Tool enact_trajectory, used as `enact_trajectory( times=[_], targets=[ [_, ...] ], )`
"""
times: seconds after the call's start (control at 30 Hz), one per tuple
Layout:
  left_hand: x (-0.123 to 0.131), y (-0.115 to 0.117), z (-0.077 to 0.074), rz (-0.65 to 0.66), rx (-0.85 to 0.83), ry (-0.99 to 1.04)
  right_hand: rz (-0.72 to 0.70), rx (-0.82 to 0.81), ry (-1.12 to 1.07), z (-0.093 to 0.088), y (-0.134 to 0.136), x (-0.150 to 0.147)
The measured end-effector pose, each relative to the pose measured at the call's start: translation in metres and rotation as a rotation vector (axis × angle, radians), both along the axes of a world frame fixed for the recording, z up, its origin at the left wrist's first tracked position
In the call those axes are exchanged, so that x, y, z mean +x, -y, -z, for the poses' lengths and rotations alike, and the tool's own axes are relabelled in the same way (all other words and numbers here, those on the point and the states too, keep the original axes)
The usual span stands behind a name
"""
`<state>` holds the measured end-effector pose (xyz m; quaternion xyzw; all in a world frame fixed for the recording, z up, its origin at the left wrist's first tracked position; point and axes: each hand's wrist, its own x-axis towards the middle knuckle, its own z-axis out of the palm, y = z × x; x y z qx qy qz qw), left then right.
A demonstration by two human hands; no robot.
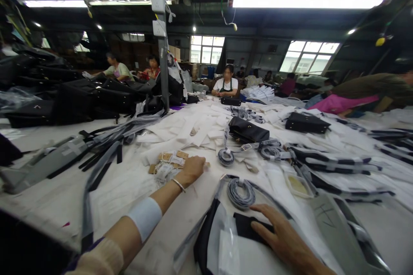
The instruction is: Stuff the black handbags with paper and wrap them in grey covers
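Observation:
My left hand (192, 169) is closed over the table, just right of a pile of tan tags with white strings (167, 165); a small tan bit shows beside its fingers, too small to name. My right hand (280, 230) rests with fingers apart on a bag (222, 227) wrapped in grey and white covering, touching its black patch (248, 227). A coiled strap in clear wrap (241, 193) lies at the top of this bag, just beyond my right fingertips.
Black bags (247, 129) and wrapped coils (226, 157) lie further back among white sheets (180, 131). Grey straps (111, 150) spread at left. An open plastic box (298, 184) stands at right. A metal post (164, 64) rises beyond; a person (226, 86) sits across the table.

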<state>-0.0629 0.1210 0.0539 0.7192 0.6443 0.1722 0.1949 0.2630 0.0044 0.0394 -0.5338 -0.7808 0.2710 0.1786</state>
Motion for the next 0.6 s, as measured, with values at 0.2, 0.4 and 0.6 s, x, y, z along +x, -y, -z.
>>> enact_trajectory(
  times=[0.2, 0.4, 0.6],
  targets=[
    [-0.043, -0.002, -0.035, -0.122, -0.086, 0.575, 0.081, 0.0, -0.239, -0.032, -0.02, -0.02],
    [-0.039, 0.037, -0.049, -0.009, -0.145, 1.01, 0.008, -0.111, -0.566, -0.062, -0.031, -0.077],
    [-0.022, 0.088, -0.057, 0.244, -0.249, 1.179, -0.015, 0.128, -0.587, -0.073, -0.022, -0.107]
  ],
)
